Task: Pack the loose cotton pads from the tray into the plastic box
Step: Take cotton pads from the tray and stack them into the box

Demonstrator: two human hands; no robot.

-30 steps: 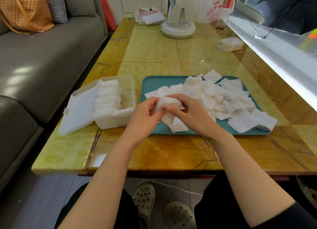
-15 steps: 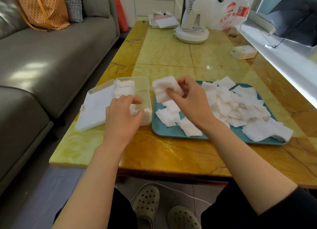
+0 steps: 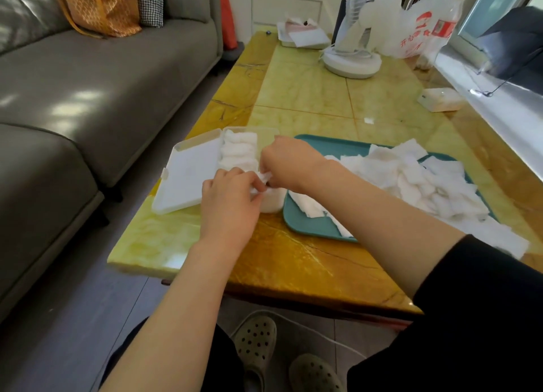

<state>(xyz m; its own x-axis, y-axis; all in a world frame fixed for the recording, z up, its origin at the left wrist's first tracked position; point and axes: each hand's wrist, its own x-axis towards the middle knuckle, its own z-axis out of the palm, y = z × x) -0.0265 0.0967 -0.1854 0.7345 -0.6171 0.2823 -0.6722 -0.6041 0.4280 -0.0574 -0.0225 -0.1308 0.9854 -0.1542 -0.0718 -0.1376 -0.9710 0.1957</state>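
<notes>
grip: my right hand (image 3: 286, 164) and left hand (image 3: 232, 206), fingers curled, pinch one small bunch of white square cotton pads (image 3: 263, 176) between them | how: I'd seat it upright, snug against the packed row (image 3: 238, 153), without crumpling it | where: bunch sits over the near end of the translucent rectangular plastic box (image 3: 273, 205); loose pile (image 3: 411, 177) lies on the teal plastic tray (image 3: 305, 225) just to my right

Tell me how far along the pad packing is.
Done: one row of pads fills the left side of the box. In hand: the left hand and right hand pinch a bunch of pads at the box's near end. Left: a big pile lies on the tray.
</notes>
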